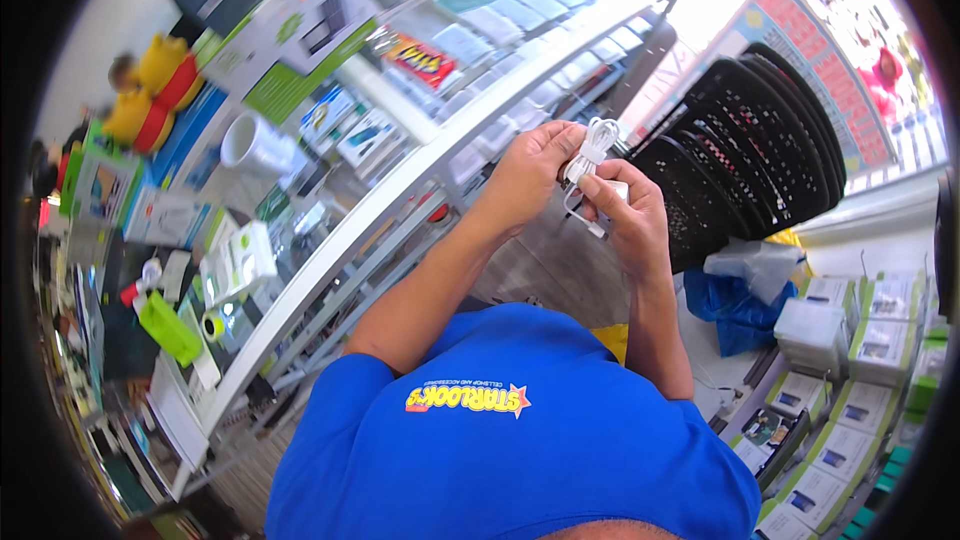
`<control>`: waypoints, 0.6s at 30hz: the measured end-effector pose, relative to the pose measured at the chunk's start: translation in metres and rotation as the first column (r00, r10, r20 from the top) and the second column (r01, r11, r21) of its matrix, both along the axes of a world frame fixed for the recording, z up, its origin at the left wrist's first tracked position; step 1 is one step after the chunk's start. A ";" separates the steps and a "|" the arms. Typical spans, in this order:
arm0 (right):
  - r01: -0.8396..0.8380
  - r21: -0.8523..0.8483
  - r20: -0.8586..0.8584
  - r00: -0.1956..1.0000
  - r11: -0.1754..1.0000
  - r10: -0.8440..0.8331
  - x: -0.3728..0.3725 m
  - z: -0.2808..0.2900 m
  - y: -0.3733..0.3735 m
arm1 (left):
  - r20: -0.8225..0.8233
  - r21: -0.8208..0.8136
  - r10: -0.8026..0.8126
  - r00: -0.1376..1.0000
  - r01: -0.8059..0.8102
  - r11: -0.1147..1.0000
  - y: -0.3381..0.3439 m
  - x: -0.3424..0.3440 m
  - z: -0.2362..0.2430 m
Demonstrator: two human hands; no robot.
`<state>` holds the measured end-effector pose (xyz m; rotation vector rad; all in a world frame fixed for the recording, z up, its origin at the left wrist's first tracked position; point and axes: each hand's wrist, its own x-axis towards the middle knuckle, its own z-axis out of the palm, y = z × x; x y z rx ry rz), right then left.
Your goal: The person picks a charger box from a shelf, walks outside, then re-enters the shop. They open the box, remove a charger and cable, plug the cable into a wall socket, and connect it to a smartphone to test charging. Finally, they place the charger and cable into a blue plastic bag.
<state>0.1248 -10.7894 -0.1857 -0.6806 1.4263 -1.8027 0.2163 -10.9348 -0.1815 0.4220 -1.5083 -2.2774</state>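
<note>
Above the glass counter (330, 240), at the centre of the view, both hands meet around a bundle of white cable (590, 155). The left hand (530, 172) pinches the upper loops of the cable between thumb and fingers, its grip closed on the bundle. The right hand (625, 215) is closed around the lower part of the same cable and around a small white block (617, 189), of which only one corner shows between the fingers; what the block is cannot be told. A thin loop of cable hangs out below the right thumb. Most of the cable's length is hidden inside the two palms.

The blue shirt (520, 440) fills the lower middle and hides whatever lies directly beneath the arms. Under the counter's glass, rows of small packets (520, 20) are blurred and washed out by glare. On the counter to the left stand a white mug (255, 145), a green object (168, 328) and several boxes, all too blurred to tell apart. A yellow and red soft toy (155, 85) sits at upper left, out of focus. To the right of the hands stands a stack of black baskets (760, 140), cut off by overexposure above. A blue plastic bag (735, 310) and white boxes (850, 410) lie at lower right, partly cut by the dark rim.
</note>
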 end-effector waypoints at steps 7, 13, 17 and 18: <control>-0.170 0.281 -0.620 0.719 0.945 0.314 0.104 -0.009 -0.052 | 0.151 0.133 0.082 0.985 -0.103 0.986 -0.032 0.144 -0.042; -0.193 0.476 -0.538 0.708 0.858 0.457 0.189 -0.006 -0.073 | 0.180 -0.311 0.300 0.937 -0.235 0.921 -0.028 0.236 -0.061; 0.023 0.185 -0.567 0.819 0.982 0.088 0.219 0.000 -0.084 | 0.217 -0.263 0.300 0.929 -0.241 0.934 -0.044 0.253 -0.025; -0.017 0.140 -0.579 0.810 0.990 0.096 0.222 0.013 -0.085 | 0.163 -0.286 0.266 0.950 -0.212 0.934 -0.052 0.254 -0.029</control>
